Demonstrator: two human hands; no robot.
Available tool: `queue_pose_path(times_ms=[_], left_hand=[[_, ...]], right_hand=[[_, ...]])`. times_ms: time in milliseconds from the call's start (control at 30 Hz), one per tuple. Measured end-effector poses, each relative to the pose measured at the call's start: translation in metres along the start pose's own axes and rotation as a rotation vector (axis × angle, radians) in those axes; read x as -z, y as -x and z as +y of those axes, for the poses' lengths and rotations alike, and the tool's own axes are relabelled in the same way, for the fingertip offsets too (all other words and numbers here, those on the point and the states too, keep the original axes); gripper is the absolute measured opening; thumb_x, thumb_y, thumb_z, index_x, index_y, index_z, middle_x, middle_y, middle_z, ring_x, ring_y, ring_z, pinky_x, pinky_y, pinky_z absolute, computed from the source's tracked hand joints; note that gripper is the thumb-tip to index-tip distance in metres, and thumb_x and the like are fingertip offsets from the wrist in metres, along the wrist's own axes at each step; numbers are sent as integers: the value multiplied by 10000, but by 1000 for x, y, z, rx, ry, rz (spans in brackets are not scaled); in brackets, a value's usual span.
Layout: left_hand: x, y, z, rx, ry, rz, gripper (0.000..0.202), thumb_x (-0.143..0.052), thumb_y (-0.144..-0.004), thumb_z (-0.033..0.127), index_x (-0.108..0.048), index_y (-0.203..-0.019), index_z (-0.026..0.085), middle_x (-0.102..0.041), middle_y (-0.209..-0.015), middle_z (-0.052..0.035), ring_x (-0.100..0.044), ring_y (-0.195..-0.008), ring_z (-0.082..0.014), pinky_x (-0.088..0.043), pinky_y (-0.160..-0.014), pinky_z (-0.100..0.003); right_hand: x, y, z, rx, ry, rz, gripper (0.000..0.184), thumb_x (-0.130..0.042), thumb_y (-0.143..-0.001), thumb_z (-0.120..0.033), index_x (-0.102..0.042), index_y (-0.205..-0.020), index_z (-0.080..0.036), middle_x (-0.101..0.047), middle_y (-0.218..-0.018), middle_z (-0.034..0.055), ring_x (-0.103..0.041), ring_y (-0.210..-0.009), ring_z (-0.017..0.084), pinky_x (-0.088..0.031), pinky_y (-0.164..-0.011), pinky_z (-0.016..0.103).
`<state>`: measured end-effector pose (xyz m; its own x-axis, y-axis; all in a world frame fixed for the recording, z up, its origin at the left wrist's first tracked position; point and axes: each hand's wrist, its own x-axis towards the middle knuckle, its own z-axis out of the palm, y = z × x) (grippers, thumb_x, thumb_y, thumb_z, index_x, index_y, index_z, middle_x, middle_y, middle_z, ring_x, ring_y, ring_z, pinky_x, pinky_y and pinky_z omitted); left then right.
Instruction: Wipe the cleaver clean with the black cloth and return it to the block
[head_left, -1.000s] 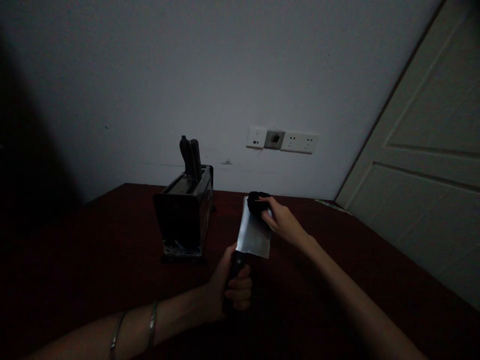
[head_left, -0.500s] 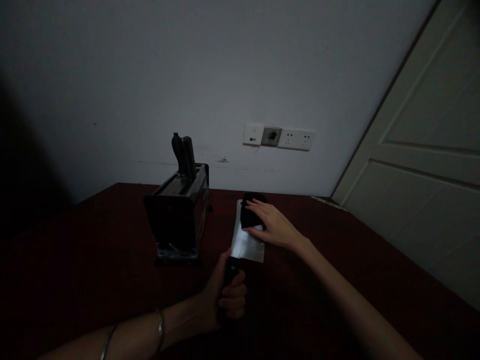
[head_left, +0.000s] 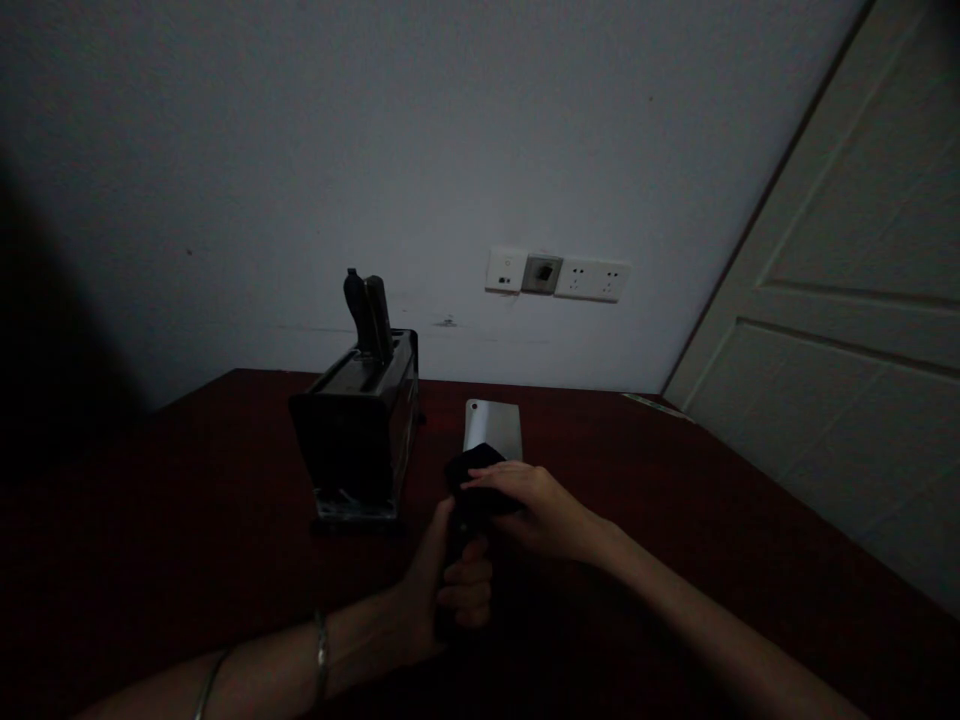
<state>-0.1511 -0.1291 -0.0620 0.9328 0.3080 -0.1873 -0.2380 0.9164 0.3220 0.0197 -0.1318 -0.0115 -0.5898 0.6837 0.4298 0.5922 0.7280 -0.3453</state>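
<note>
Left wrist: two thin bangles [head_left: 321, 655] on the forearm, which comes in low from the left.
Knife block [head_left: 352, 440]: dark upright box on the table, just left of the hands; two dark handles [head_left: 366, 310] stick up from its far slots; it is the nearest thing a sideways swing of the blade could hit.
Left hand [head_left: 457, 585]: closed in a fist around the cleaver's dark handle, thumb uppermost; the handle itself is almost wholly hidden.
Cloth [head_left: 471, 472]: small, dark, bunched; lies on the blade close to the handle; likely soft and light.
Cleaver [head_left: 493, 428]: broad pale blade pointing away from the person, low over the table, only its far half bare; probably stiff, front-heavy and smooth-sided, so the handle is the safe hold; which long side is the edge, I cannot tell.
Right hand [head_left: 536, 510]: fingers curled over the cloth, pressing it to the blade; touching the left thumb or just beside it.
Table [head_left: 675, 500]: dark red, reaching to the wall.
Socket strip [head_left: 559, 277]: white, on the wall, well apart.
Door [head_left: 847, 330]: pale, panelled, far right.
</note>
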Motion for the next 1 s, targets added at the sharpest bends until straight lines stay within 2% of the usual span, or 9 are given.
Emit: queue_pose_path(times_ms=[67,233,300,367,567,633,767,900,1000], left_hand=[[-6,3,-3,16,-11,16,726,-29,-807,665,-400,-436,163,-199,-311,67,-96,-254,-43,-181,-294,-182],[-22,12,-16,33,-5,83,704,-55,-812,667,-388,-457,159,-194,-337,76,-98,-279,-35,-167,-316,-169],[-25,15,-19,42,-5,97,697,-60,-813,667,-380,-459,159,-190,-342,78,-94,-284,-33,-160,-319,-166],[-27,17,-19,53,-9,98,699,-52,-811,667,-379,-457,162,-185,-341,79,-90,-283,-34,-163,-318,-168],[-25,15,-11,34,-30,107,723,-42,-793,684,-411,-456,163,-184,-331,76,-93,-281,-40,-179,-311,-177],[-27,16,-11,39,-40,116,723,-40,-793,683,-415,-461,162,-187,-330,76,-99,-280,-41,-180,-310,-177],[-34,21,-14,42,-41,77,693,-91,-801,683,-403,-470,161,-200,-341,78,-109,-281,-37,-187,-315,-167],[-38,26,-16,66,-41,11,708,-42,-806,674,-402,-473,163,-208,-333,75,-104,-272,-37,-204,-310,-171],[-38,26,-14,80,-42,-28,719,-19,-805,671,-394,-462,162,-217,-329,69,-116,-266,-39,-213,-310,-175]], right_hand=[[6,0,3,-24,7,15,383,-537,-774,-143,-544,-1155,-176,-604,-1156,92,-549,-1074,180,-435,-919,352],[30,-12,39,-129,138,97,361,-499,-793,-159,-537,-1152,-168,-637,-1082,111,-605,-975,214,-466,-837,369],[35,-15,45,-157,160,113,351,-491,-798,-164,-540,-1145,-149,-643,-1061,126,-616,-946,226,-477,-806,375],[33,-13,38,-153,156,120,356,-490,-801,-167,-533,-1152,-132,-631,-1085,139,-606,-970,231,-475,-816,382],[13,14,-21,-26,6,35,411,-523,-767,-142,-508,-1177,-172,-603,-1146,109,-560,-1061,192,-463,-884,355],[12,18,-29,-19,-17,12,439,-542,-750,-149,-503,-1186,-171,-609,-1135,104,-563,-1055,191,-471,-875,347],[31,7,-10,-81,73,69,387,-531,-759,-173,-546,-1143,-130,-628,-1093,123,-589,-1004,209,-470,-851,343],[59,-9,19,-180,195,152,283,-500,-783,-191,-593,-1046,-146,-680,-888,77,-639,-761,175,-484,-679,290],[62,-6,17,-208,206,163,284,-499,-784,-191,-593,-1048,-147,-682,-855,73,-636,-741,178,-481,-656,292]])
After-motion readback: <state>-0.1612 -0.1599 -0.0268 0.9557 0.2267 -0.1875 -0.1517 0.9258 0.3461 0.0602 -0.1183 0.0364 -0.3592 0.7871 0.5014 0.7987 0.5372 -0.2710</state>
